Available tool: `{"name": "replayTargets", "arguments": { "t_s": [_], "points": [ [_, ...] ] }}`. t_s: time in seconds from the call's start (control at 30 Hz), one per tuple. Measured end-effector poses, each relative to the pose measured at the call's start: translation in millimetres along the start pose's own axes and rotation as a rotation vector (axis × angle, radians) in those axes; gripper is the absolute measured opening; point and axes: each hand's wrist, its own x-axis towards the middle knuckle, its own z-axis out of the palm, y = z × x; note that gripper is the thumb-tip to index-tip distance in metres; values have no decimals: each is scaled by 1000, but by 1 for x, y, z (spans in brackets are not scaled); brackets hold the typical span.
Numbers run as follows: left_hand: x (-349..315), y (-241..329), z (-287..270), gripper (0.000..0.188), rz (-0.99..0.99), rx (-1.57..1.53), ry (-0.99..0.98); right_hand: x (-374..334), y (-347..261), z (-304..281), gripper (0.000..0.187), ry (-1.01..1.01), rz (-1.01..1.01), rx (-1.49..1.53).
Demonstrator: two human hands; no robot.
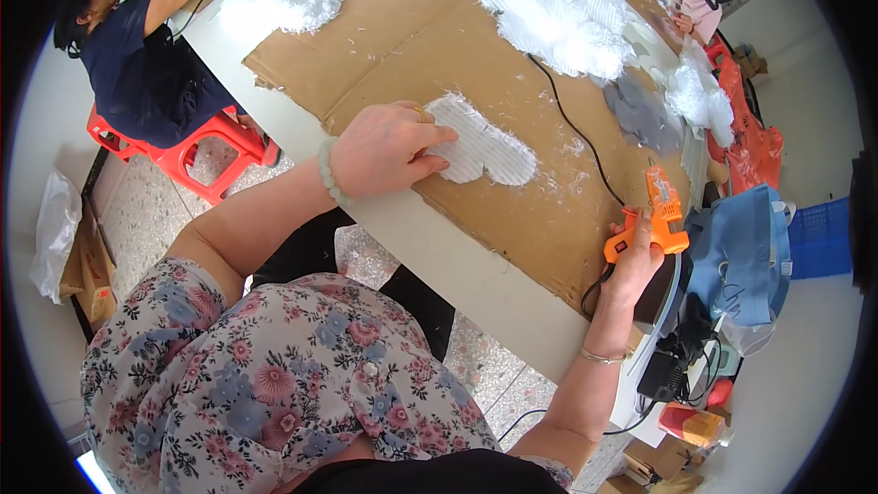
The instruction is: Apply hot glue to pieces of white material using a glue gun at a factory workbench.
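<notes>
Floral top, frayed white ribbed piece under parted left grip, right grip clamped on orange glue gun.

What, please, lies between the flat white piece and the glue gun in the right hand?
The head view shows brown cardboard, scattered with white fibres and crossed by a black cable.

On your right, the light blue fabric bag carries dark, script-like lettering low on its front, too bent by the lens for you to read surely, and a small pale tag at its right edge shows nothing legible. Any print on the orange plastic glue gun you hold, or on the orange-and-red plastic bottle below the bag, is too small to make out
</notes>
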Motion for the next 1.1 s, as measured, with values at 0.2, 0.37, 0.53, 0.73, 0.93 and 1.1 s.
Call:
{"name": "replayTargets", "arguments": {
  "t_s": [0.2,0.37,0.53,0.73,0.93,1.1],
  "points": [
    [0,-2,-1,27,15,12,-18,0,0,-1,23,8,6,7],
    [0,-7,0,25,56,16,-47,0,-1,1,25,-1,2,-6],
    [9,-4,-6,24,259,61,-32,1,1,-2,25,-12,2,-9],
    [9,-14,1,22,299,2,-26,0,-2,-1,25,-6,-1,-20],
    [11,-14,-2,26,278,-10,-68,-1,-3,-1,24,-3,1,-12],
    [14,-13,-3,19,312,-20,-31,1,2,-3,23,-24,-1,-1]
  ]
}}
